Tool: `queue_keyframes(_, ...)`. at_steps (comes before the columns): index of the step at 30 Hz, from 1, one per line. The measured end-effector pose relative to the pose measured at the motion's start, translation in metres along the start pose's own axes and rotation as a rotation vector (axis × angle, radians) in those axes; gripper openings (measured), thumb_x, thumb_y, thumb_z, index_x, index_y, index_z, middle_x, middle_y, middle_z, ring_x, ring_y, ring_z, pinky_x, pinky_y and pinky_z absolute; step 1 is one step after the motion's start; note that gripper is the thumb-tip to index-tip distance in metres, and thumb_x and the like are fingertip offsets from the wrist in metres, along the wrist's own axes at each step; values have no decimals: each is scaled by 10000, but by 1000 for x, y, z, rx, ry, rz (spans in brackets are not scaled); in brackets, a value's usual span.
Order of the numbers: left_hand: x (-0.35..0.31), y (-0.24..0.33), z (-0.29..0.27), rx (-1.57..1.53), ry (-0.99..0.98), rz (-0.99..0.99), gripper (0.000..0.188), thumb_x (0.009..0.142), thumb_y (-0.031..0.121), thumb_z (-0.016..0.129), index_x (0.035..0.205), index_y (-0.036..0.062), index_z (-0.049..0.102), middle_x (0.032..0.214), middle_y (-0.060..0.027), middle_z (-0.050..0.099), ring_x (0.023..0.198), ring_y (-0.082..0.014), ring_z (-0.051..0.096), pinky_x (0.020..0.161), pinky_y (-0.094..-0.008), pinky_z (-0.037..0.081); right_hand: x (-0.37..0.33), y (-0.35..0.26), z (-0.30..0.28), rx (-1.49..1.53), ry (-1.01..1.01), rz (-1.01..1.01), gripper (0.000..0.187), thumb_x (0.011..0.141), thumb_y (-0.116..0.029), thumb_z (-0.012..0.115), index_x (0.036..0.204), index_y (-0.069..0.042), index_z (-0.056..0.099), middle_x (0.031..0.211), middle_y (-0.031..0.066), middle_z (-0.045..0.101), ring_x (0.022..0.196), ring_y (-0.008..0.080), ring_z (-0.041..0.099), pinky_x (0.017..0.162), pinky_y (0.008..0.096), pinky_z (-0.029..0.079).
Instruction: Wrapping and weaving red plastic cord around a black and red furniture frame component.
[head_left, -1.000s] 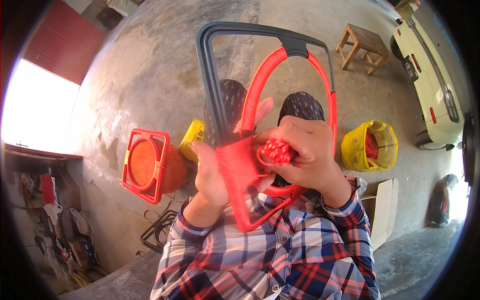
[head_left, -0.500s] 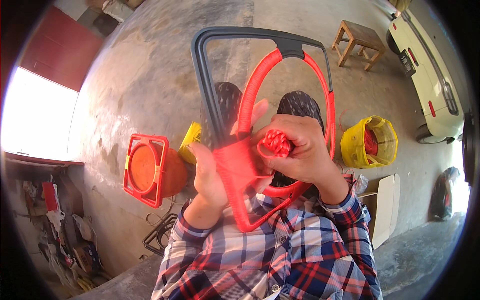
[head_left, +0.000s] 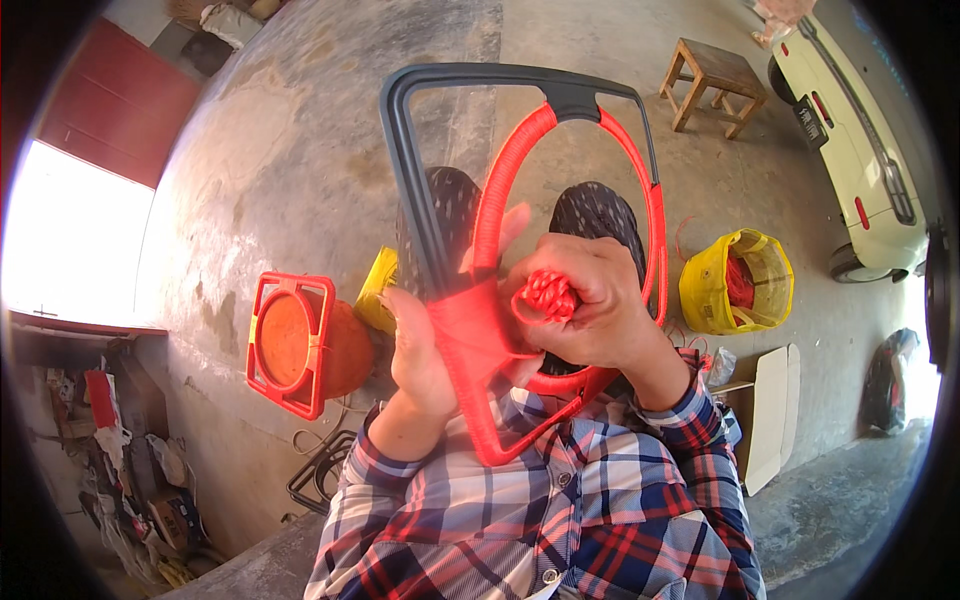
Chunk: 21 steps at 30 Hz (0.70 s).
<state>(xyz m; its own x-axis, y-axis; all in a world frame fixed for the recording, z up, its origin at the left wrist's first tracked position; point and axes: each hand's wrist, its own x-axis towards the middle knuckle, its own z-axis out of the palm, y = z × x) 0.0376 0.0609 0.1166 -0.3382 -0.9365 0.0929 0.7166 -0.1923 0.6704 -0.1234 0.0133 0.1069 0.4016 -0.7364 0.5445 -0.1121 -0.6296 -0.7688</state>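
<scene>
A dark grey rectangular frame (head_left: 402,150) with an oval ring inside stands tilted in front of my body. Red cord (head_left: 500,190) is wound tightly around the ring and around the frame's lower part. My left hand (head_left: 418,365) grips the frame's left side at the wide wrapped joint, thumb on the near side and fingers reaching behind. Inside the ring, my right hand (head_left: 605,300) is closed around a bundle of red cord (head_left: 548,298), whose looped end sticks out of the fist. A strand runs between the bundle and the wrapped joint. My right fingertips are partly hidden.
At left, a red-wrapped frame (head_left: 327,345) leans on an orange round container (head_left: 350,350), beside a yellow bag (head_left: 378,285). A yellow bucket-like bag (head_left: 708,290) with red cord stands right, near an open cardboard box (head_left: 775,420). Farther off are a wooden stool (head_left: 720,70) and a car (head_left: 850,150).
The frame's top edge sits slightly lower. My right fist with the cord bundle has shifted a little left and down. A pinkish shape shows more at the top right beside the car.
</scene>
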Motion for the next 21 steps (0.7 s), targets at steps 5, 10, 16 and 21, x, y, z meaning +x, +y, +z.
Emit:
queue_keyframes(5,1,-3,-20,-112,-226,-18,1034,850,782,319,1516,23,96,1568,-129,180,1179,-222,509,742,-312,525,0,0,-1,-29,3,-15,313,590,-104,750,874,-86,621,775,91,626,713,303,640,605,355,498)
queue_keyframes(10,2,0,-8,21,-88,-25,1032,851,784,310,1517,24,96,1572,-129,173,1204,-234,496,833,-345,500,1,0,-5,-45,-20,-12,318,586,-105,757,878,-91,632,780,87,634,715,300,644,611,356,504)
queue_keyframes(16,1,-3,-7,24,-10,-25,1036,849,788,304,1516,21,101,1570,-125,180,1188,-240,504,881,-364,472,0,0,-4,-31,3,-35,324,590,-103,761,893,-96,647,789,85,643,701,292,647,606,348,509)
queue_keyframes(21,0,-6,-19,-63,-176,-58,1060,838,805,293,1513,9,103,1513,-133,292,1084,-221,540,777,-330,482,-1,-2,-1,-106,44,-90,312,608,-122,761,903,-106,658,757,58,633,666,269,645,567,346,501)
